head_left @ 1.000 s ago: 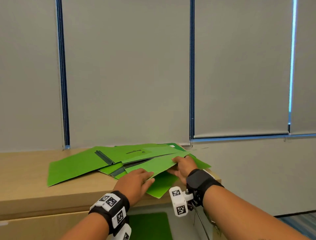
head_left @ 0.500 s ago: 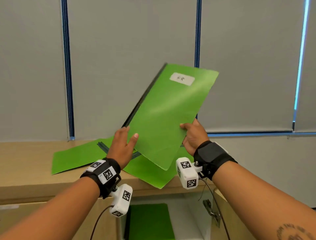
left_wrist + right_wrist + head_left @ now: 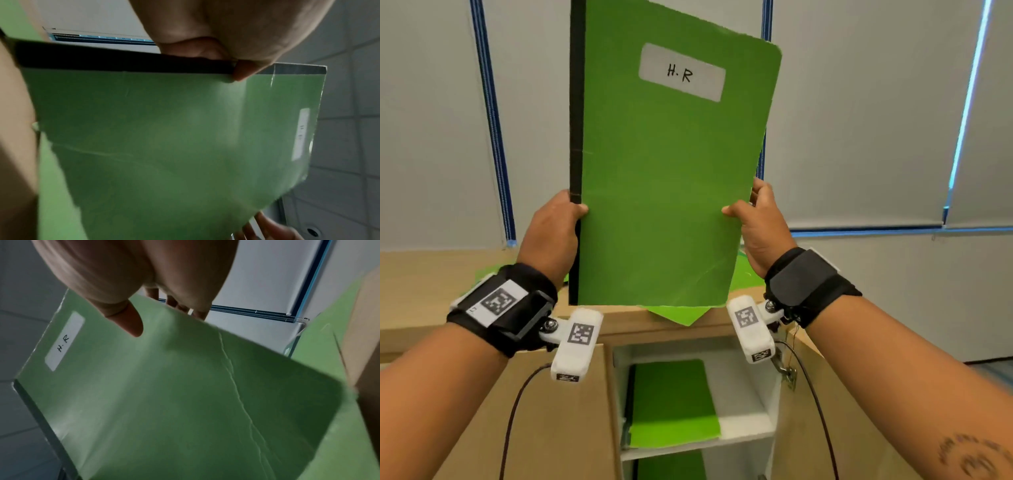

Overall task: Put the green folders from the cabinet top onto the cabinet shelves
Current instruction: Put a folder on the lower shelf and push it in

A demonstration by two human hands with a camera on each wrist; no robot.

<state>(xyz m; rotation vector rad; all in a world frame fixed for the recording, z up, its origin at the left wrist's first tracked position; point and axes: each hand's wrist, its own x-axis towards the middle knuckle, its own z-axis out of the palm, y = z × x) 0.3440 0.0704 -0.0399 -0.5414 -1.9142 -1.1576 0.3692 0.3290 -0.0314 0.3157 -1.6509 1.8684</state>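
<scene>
Green folder [image 3: 671,192] w/ a black spine strip is held upright in the air, above the front edge of the wooden cabinet top [image 3: 424,274], both hands on it. Left hand [image 3: 551,236] grips the spine edge, thumb on the front face, fingers behind; right hand [image 3: 760,226] pinches the opp. edge, thumb on the front, fingers behind. White label [image 3: 681,72] near the folder's top edge reads "H.R". A crease runs across the lower front, clearest in the right wrist view. More green folders [image 3: 678,315] lie on the cabinet top behind the held one, mostly hidden; one corner overhangs the front edge. Below, the cabinet is open: another green folder [image 3: 674,404] lies flat on the upper white shelf [image 3: 750,428], toward its left side, and a bit of green shows on the shelf under it. Both wrists carry black straps w/ white marker-tagged cameras. Grey roller blinds [image 3: 859,120] w/ blue edges hang behind.
</scene>
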